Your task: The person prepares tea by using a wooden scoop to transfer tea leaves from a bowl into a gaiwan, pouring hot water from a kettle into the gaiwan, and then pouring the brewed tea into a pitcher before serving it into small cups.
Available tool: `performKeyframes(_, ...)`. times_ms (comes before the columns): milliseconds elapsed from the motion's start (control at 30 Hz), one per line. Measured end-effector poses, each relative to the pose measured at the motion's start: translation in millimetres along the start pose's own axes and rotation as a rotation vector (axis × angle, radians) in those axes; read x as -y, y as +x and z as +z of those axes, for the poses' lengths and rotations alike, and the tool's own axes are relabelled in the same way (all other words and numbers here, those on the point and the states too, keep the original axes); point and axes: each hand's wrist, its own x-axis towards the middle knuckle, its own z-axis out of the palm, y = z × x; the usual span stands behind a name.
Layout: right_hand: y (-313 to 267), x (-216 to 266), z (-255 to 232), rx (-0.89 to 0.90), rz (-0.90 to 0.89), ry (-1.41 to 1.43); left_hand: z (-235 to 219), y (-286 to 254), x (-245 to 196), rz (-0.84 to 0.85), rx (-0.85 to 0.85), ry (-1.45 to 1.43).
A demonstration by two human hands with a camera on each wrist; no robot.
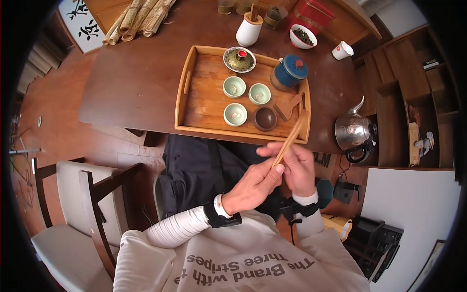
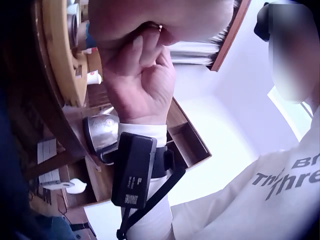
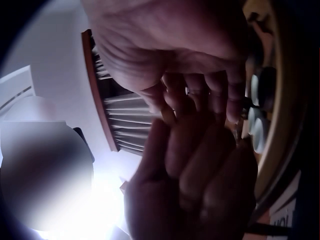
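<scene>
A slim wooden stick-like utensil [image 1: 293, 132] slants up over the tray's near right corner. My left hand [image 1: 255, 187] grips its lower end, thumb along it. My right hand [image 1: 299, 170] bends its fingers round the same utensil from the other side, close against the left. In the left wrist view the right hand [image 2: 142, 90] meets the left hand [image 2: 160, 17]. Fingers of the right hand [image 3: 170, 40] hang bent over the curled left hand [image 3: 192, 175] in the right wrist view; the utensil is mostly hidden there. Beyond lies a wooden tray [image 1: 182, 109].
The tray holds pale green cups [image 1: 235, 115], a dark cup [image 1: 265, 119], a lidded bowl [image 1: 239, 60], a blue pot [image 1: 292, 70] and a brown flat piece [image 1: 291, 105]. Behind it stand a white holder [image 1: 249, 33] and a leaf bowl [image 1: 302, 37]. A kettle [image 1: 351, 129] is at right.
</scene>
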Motion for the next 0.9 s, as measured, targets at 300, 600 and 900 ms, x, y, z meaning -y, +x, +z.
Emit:
performKeyframes(300, -8, -8, -12, -0.219, -0.064, -0.167, -17, 5, -3, -0.152, 0.122, 0.432)
performKeyframes(600, 26, 33, -81, -0.121, -0.166, -1.027, -123, 40, -66, 0.469, -0.648, 1.072)
performKeyframes(900, 63, 43, -71, 0.045, -0.219, -1.301, -177, 55, -47, 0.644, -0.692, 1.402)
